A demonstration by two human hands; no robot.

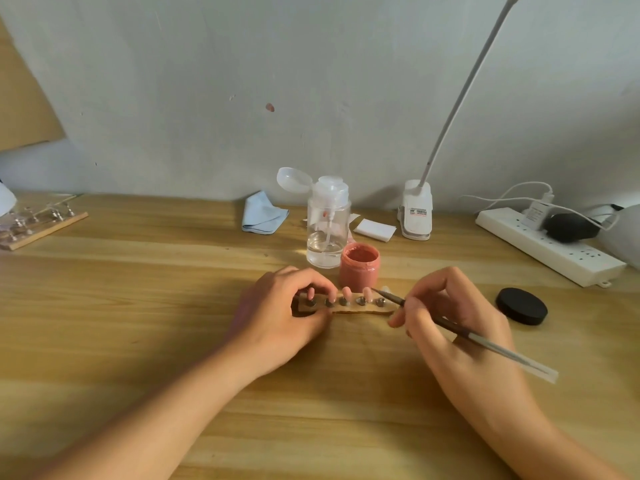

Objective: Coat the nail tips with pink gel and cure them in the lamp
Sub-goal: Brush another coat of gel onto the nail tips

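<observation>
While left grip (277, 315) clasps the tip strip (351, 309) steady on the counter (138, 306), right grip (450, 306) pinches the brush (460, 330) at the rightmost nail tip (387, 290); open gel jar (360, 266) sits just behind, handy for dipping.

Gel jar (359, 266) and pump bottle (327, 223) crowd behind holder (349, 307), bare wood in front

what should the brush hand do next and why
Probably ease the brush down onto the rightmost nail tip and stroke gel along it. That tip looks clear while its neighbours look pink, the bristles hover beside it, and the left hand grips the wooden holder.
</observation>
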